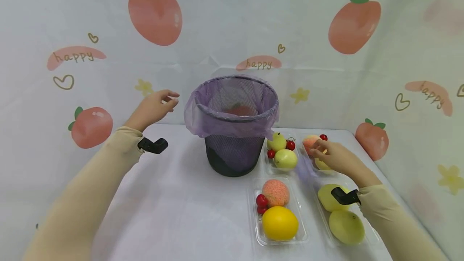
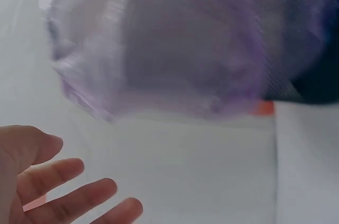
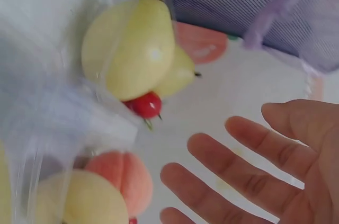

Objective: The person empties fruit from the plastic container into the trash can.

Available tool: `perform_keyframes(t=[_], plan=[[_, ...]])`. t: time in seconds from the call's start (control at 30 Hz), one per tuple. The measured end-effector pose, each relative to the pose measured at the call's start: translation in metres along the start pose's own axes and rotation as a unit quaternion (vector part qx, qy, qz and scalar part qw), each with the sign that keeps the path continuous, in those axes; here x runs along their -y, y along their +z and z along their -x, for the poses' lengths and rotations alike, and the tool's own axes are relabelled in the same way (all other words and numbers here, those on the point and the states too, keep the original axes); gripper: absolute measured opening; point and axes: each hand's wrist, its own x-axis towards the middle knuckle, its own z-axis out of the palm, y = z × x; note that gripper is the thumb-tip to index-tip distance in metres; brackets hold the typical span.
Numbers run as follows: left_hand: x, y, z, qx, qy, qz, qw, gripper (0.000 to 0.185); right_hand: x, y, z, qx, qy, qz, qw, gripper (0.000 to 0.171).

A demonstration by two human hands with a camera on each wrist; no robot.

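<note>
A dark mesh bin (image 1: 235, 156) stands upright at the middle of the table, lined with a thin purple bag (image 1: 232, 127) folded over its rim. My left hand (image 1: 154, 108) is in the air left of the rim, apart from the bag, fingers loosely bent and holding nothing. Over the back right tray hovers my right hand (image 1: 337, 156), its fingers spread and nothing in them in the right wrist view. That tray contains a peach (image 3: 127, 179), a yellow-green fruit (image 3: 79, 197) and a cherry (image 1: 323, 137), partly hidden by the hand in the head view.
Beside the bin, a clear tray has a pear (image 1: 277, 141), a yellow-green fruit (image 1: 285, 159) and small red fruits (image 1: 291, 145). The front tray (image 1: 268, 243) holds a speckled peach, cherries and a yellow fruit (image 1: 280, 223). Two green fruits (image 1: 346, 227) lie front right. A patterned cloth (image 1: 217, 23) hangs behind.
</note>
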Motion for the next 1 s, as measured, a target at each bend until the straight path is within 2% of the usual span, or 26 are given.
perform_keyframes(t=[0.1, 0.27, 0.47, 0.6, 0.77, 0.87, 1.0], plan=[[-0.013, -0.007, -0.007, 0.01, 0.002, 0.066, 0.9978, 0.045, -0.01, -0.006, 0.011, -0.002, -0.001, -0.035, 0.999, 0.031], [-0.028, -0.008, -0.017, 0.033, -0.004, 0.151, 0.988, 0.049, -0.03, -0.014, 0.032, -0.014, 0.0, -0.084, 0.996, 0.029], [-0.036, -0.002, -0.025, 0.058, -0.039, 0.251, 0.9654, 0.051, -0.065, -0.012, 0.058, -0.013, 0.023, -0.122, 0.992, 0.035], [-0.035, 0.001, -0.028, 0.072, -0.06, 0.275, 0.9568, 0.052, -0.089, -0.008, 0.074, 0.006, 0.042, -0.157, 0.987, 0.039], [-0.033, 0.005, -0.03, 0.086, -0.074, 0.29, 0.9503, 0.051, -0.112, 0.0, 0.086, 0.064, 0.065, -0.235, 0.968, 0.025], [-0.034, 0.007, -0.03, 0.091, -0.077, 0.306, 0.9446, 0.051, -0.122, 0.007, 0.092, 0.106, 0.068, -0.289, 0.949, 0.027], [-0.036, 0.01, -0.032, 0.095, -0.081, 0.326, 0.9369, 0.051, -0.125, 0.017, 0.097, 0.14, 0.073, -0.326, 0.932, 0.03]])
